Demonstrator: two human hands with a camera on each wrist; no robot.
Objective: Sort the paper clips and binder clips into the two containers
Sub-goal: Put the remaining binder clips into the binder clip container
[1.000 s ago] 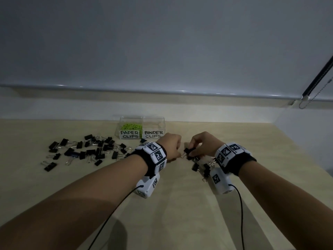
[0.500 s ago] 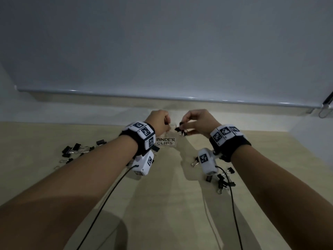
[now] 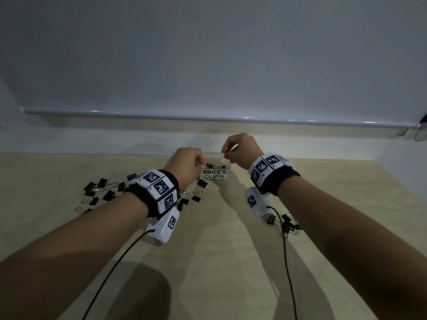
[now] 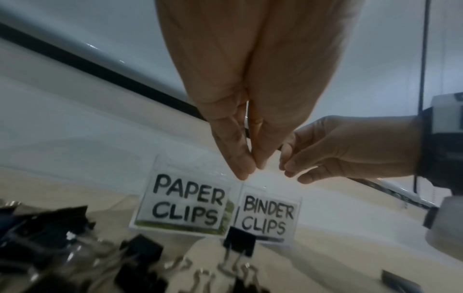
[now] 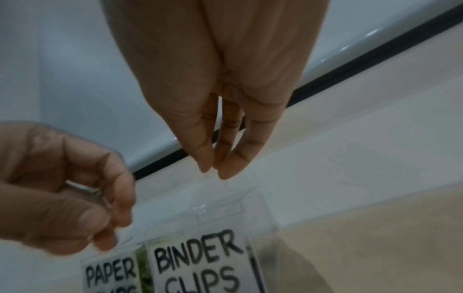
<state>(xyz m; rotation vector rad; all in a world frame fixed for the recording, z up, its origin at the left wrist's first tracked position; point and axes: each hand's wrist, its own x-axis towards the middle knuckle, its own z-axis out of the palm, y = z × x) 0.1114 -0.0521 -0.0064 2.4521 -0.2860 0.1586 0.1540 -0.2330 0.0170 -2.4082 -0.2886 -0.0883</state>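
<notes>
Pale wood-grain table (image 3: 208, 262) | clear boxy binder-clip container (image 3: 227, 168) | black binder clips (image 3: 101, 190)

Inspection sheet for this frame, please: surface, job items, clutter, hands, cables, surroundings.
Surface: pale wooden table, dimly lit.
Job's things: PAPER CLIPS container holds green clips; BINDER CLIPS container beside it holds black ones; loose binder clips to its left, smaller cluster right.
Clutter: nothing seen.
Hands: left hand, right hand above containers, fingertips pinched; left's contents unclear, right looks empty.
Cables: black cable from each wrist.
Surroundings: roller blind.

Paper-clip container (image 4: 185, 200) stands left of binder-clip container (image 4: 268, 216), touching.
</notes>
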